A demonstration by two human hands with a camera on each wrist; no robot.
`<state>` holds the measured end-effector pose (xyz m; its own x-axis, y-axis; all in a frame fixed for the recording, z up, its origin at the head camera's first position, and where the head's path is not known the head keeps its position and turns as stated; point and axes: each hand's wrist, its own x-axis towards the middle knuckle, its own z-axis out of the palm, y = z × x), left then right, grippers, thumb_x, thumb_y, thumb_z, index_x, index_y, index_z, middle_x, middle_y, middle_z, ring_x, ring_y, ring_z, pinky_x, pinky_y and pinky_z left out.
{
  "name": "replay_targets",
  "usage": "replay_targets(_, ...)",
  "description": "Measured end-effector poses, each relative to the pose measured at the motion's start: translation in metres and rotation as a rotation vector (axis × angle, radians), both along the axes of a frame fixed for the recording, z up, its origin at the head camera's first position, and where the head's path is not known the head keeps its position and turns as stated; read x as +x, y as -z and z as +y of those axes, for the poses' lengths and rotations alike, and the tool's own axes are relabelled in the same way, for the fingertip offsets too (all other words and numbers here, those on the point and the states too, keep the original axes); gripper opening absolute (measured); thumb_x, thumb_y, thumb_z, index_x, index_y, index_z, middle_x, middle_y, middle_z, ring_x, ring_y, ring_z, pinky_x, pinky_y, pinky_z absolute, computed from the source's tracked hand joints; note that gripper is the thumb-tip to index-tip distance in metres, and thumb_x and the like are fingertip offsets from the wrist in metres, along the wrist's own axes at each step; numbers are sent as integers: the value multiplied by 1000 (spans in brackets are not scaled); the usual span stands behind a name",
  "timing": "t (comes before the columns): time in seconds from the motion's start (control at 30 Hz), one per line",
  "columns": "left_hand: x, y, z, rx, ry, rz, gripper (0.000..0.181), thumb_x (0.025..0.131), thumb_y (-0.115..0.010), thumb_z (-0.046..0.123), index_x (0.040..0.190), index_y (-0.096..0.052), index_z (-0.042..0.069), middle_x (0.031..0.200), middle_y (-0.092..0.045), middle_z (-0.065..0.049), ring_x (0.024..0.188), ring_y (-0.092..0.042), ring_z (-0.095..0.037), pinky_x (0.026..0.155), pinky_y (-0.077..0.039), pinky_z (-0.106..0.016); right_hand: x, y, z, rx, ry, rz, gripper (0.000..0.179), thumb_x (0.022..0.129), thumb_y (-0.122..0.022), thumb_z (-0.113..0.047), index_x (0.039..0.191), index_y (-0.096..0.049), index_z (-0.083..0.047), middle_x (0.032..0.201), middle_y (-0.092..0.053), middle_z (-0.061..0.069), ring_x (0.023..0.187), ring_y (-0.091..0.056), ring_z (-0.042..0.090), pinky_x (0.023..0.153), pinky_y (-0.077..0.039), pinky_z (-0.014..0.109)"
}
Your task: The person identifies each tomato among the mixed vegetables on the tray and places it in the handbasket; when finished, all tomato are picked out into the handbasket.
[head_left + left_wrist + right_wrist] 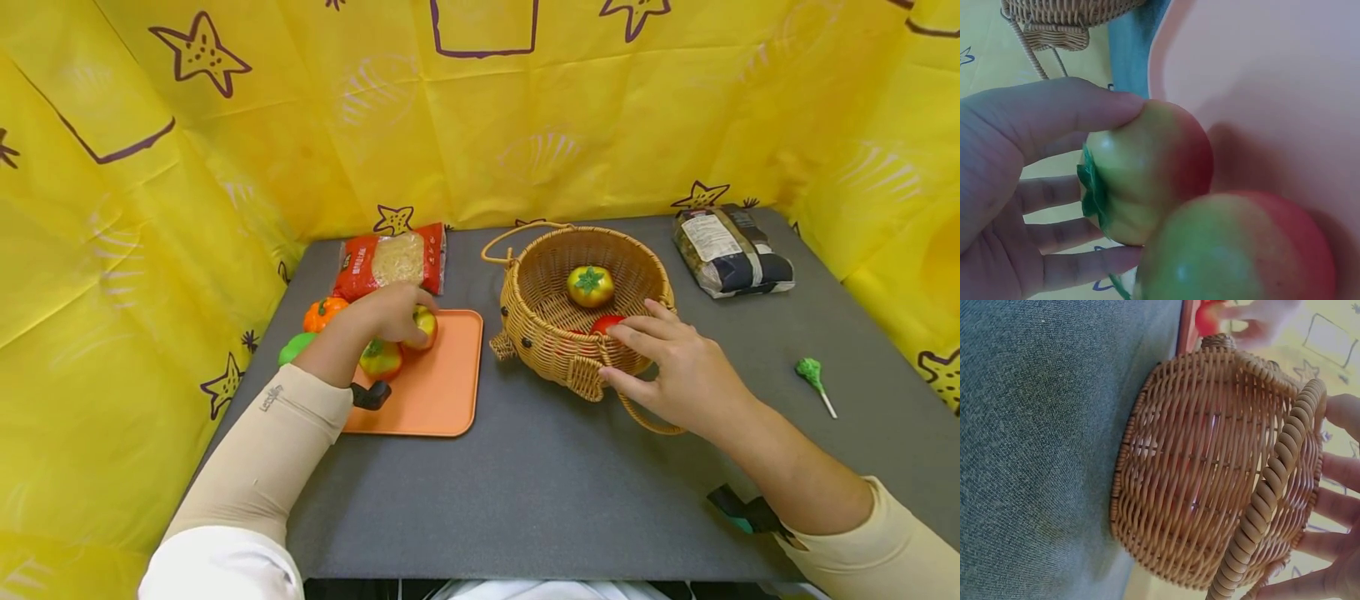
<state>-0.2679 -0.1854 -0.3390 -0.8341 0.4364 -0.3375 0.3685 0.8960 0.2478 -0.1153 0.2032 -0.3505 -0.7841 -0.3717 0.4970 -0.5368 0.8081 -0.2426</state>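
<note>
My left hand [396,313] grips a red-and-yellow toy tomato [1147,169] with a green leafy top, over the orange tray [442,408]. In the left wrist view the thumb lies on one side and the fingers curl round the other. A second red-and-green toy tomato [1235,250] sits against it on the tray. My right hand [678,367] is at the near right rim of the wicker basket [551,354], fingers spread and fairly straight. Inside the basket are a yellow toy tomato [590,286] and a red round thing [606,323], partly hidden by the rim and fingers.
An orange toy pumpkin [324,314] and a green thing [295,347] lie left of the tray. Behind them is a red food packet [393,260]. A dark bag [731,250] and a toy broccoli floret on a stick [810,372] lie right of the basket.
</note>
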Motion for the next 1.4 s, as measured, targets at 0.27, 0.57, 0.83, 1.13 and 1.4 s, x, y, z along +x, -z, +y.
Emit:
replay_targets(0.27,0,-8,6,118,81,117,36,82,-80,26,116,-74,18,113,-67,-5,102,-56,-27,89,-50,-42,0,0,0,5,5,-7,48,75,-90,-32,118,-77,-13,115,-74,8,131,-55,49,89,-48,74)
replay_targets(0.57,8,-27,29,227,119,243,41,82,-79,30,120,-73,17,124,-62,-7,109,-54,-26,91,-48,-41,0,0,0,9,11,-18,48,76,-89,-33,119,-77,-14,116,-74,8,132,-54,48,91,-48,73)
replay_targets(0.83,18,-47,56,338,152,373,46,85,-77,32,128,-70,18,129,-58,-6,115,-54,-25,93,-50,-40,1,1,0,-3,7,-12,48,75,-90,-32,118,-77,-14,115,-74,8,132,-54,48,91,-47,74)
replay_targets(1.13,23,-66,89,437,163,463,51,87,-78,35,135,-66,21,136,-56,-4,123,-52,-25,96,-48,-40,-1,2,0,-14,-3,4,49,75,-90,-32,117,-77,-12,115,-74,9,131,-55,48,90,-48,74)
replay_targets(1.4,25,-65,122,419,264,408,51,91,-74,36,139,-63,20,142,-53,-4,134,-48,-28,110,-43,-45,-1,2,0,-12,-7,10,49,75,-90,-32,117,-77,-11,115,-74,10,130,-55,48,90,-48,73)
